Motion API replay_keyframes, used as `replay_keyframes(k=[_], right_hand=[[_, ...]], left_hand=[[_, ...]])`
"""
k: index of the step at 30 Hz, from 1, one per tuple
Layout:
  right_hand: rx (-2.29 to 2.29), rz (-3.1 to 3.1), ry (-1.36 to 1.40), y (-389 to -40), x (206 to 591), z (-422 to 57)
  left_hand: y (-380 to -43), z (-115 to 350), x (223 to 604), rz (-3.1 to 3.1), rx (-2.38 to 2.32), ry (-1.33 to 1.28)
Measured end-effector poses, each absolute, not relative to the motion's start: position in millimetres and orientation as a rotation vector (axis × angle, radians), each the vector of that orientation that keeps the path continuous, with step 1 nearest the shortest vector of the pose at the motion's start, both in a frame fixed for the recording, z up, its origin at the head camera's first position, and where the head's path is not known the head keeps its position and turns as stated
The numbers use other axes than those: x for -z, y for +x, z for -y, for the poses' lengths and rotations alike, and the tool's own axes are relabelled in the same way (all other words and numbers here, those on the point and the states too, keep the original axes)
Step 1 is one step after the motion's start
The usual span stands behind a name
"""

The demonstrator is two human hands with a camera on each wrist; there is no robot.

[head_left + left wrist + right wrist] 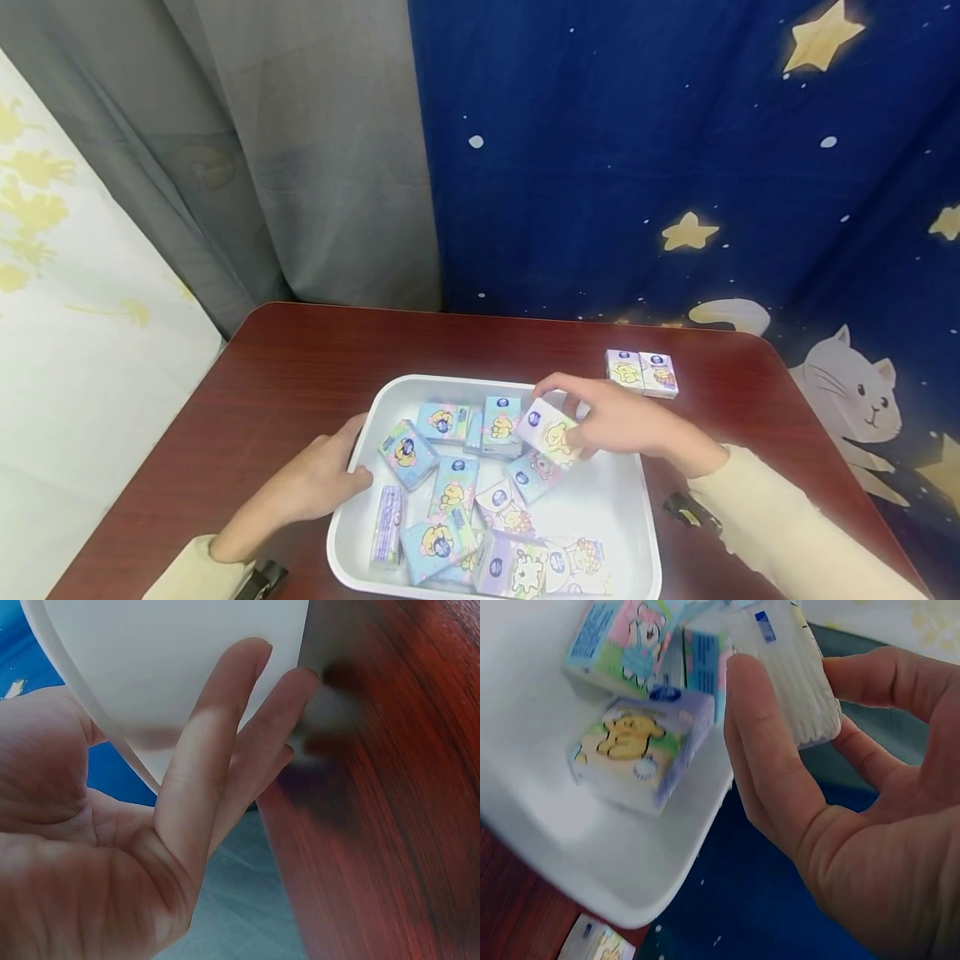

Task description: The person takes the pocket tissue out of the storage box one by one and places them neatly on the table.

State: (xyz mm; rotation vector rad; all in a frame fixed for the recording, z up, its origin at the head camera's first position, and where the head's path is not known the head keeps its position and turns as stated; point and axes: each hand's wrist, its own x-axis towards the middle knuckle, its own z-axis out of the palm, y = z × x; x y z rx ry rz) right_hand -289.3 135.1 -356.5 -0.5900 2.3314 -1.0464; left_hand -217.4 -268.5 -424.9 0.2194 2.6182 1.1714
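Observation:
A white plastic tray (622,500) holds several small tissue packs in blue, purple and white wraps with cartoon animals. My left hand (318,479) grips its left rim. In the left wrist view the fingers (202,765) lie along the outer wall of the tray (172,660). My right hand (615,417) pinches a white and purple tissue pack (550,431) over the tray's far right part. In the right wrist view the held pack (787,675) sits between thumb and fingers. Below it, a purple pack with a yellow character (634,746) lies inside the tray.
Two tissue packs (641,372) stand side by side on the dark red wooden table (285,367), beyond the tray's far right corner. Behind the table hang a grey curtain (337,167) and a blue starry one (570,167).

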Motion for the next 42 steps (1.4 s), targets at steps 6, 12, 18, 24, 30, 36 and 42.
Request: replay_keyframes(k=[6,12,18,24,30,36,42], right_hand=[[1.203,-2.323,-0.514,-296.4,355.1,-155.5],[1.266,-2.343,-0.428,-302.5,355.5,-176.5],[1.397,-2.297,-0.372,-311.5,361.5,-202.4],[1.475,-2.276,-0.298,-321.3,368.7,-231.9],[1.562,-2.236,-0.260,-333.3,380.6,-262.2],[1.621,-2.266,-0.120,-344.0,390.4,-290.3],[1.642,-2.288,0.010,-348.8,398.6,-315.9]], left_hand=[[-217.5,268.4,424.4,-2.619,-1.162,0.215],[-217.3,268.6,424.7,-2.621,-1.162,0.205],[-217.6,268.8,425.1,-2.621,-1.163,0.207],[-218.2,269.1,425.3,-2.615,-1.167,0.205],[-218.1,269.1,424.7,-2.607,-1.172,0.203],[-217.8,268.4,423.2,-2.613,-1.165,0.210],[-217.4,268.0,422.0,-2.608,-1.178,0.220]])
